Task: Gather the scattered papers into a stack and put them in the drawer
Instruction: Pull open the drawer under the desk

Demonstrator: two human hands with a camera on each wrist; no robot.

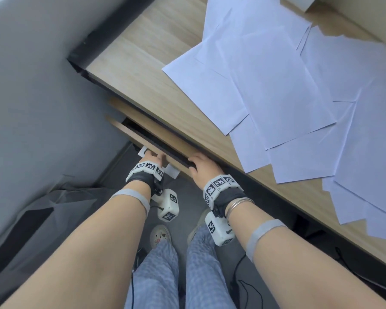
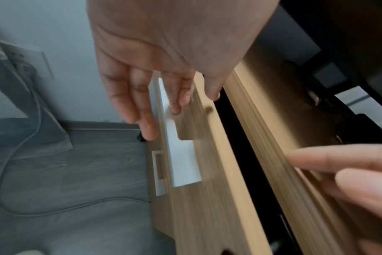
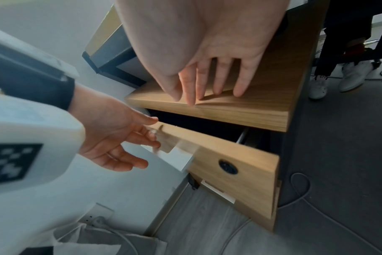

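Several white papers [image 1: 276, 85] lie scattered and overlapping on the wooden desk [image 1: 143, 52]. Below the desk edge a wooden drawer [image 1: 134, 136] stands slightly open, with a dark gap above its front [image 3: 240, 172]. My left hand [image 1: 153, 156] pinches the drawer front [image 2: 207, 181] at its handle notch, thumb on the top edge and fingers [image 2: 175, 103] on the face beside a white label [image 2: 181, 163]. My right hand [image 1: 202, 165] lies with straight fingers [image 3: 216, 77] against the fixed wooden panel [image 3: 251, 110] above the drawer. The drawer's inside is hidden.
A grey wall stands close on the left, with a grey bag [image 1: 42, 208] on the floor beneath it. A white cable [image 2: 11, 198] loops over the floor from a wall socket [image 3: 98, 214]. Another person's white shoes [image 3: 349, 74] stand beyond the cabinet. A round lock [image 3: 228, 167] sits in the drawer front.
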